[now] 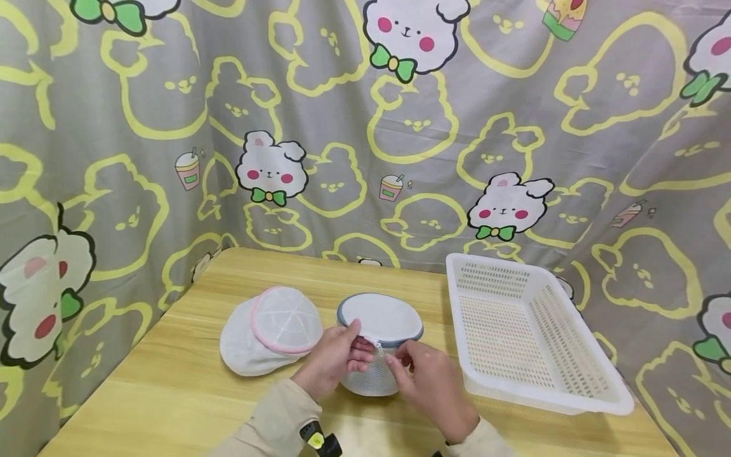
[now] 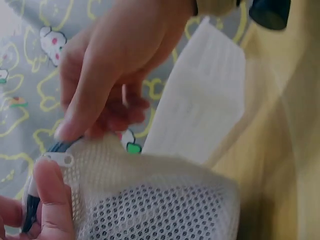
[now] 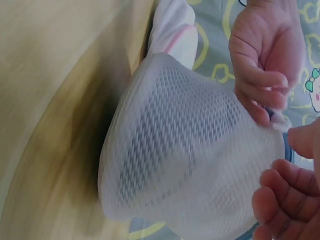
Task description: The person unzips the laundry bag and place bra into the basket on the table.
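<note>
A white mesh laundry bag (image 1: 379,317) with blue-grey trim stands on the table in front of me. My left hand (image 1: 334,355) grips its rim, thumb on top, beside a small white zipper pull (image 2: 62,159). On the other side of the pull, my right hand (image 1: 431,381) pinches the trimmed edge between thumb and fingers. The bag's mesh side (image 3: 185,135) hangs below both hands in the right wrist view. Left of the hands lies a pink-trimmed mesh bag (image 1: 288,320) with a pale cloth side.
A white plastic basket (image 1: 465,343) with slotted walls stands at the right of the wood-grain table (image 1: 188,381). A grey curtain (image 1: 337,235) with yellow outlines and rabbit faces hangs behind and on both sides.
</note>
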Tool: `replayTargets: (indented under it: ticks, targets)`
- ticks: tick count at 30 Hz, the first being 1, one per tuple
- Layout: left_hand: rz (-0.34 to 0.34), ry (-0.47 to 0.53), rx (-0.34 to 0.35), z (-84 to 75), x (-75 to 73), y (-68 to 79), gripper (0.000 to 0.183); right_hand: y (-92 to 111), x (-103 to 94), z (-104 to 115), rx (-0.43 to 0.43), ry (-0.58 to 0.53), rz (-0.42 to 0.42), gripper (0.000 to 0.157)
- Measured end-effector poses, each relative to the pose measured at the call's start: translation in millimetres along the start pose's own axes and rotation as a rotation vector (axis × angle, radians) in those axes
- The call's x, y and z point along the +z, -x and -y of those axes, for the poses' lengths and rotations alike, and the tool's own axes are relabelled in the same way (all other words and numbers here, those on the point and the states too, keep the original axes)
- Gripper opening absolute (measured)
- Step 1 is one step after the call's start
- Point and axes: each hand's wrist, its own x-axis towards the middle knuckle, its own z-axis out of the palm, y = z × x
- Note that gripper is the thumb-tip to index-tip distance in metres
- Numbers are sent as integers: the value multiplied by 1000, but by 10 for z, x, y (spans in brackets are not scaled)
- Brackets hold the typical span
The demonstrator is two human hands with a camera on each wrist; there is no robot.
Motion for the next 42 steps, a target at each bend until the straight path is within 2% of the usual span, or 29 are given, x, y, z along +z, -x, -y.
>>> replayTargets:
  ticks: [6, 20, 28, 42]
  targets:
    - [1, 49, -6, 30, 70, 34, 43, -13, 29, 62, -55, -12, -23, 16]
    - [-20, 4, 7, 47, 82, 60, 40, -15, 63, 60, -111, 10, -22, 27]
    - [-60, -64, 22, 80, 81, 43, 34, -15, 69, 35, -118, 44, -4, 27]
    - [-58, -71, 20, 144, 38, 12, 33, 10, 75, -2, -88, 57, 36, 27]
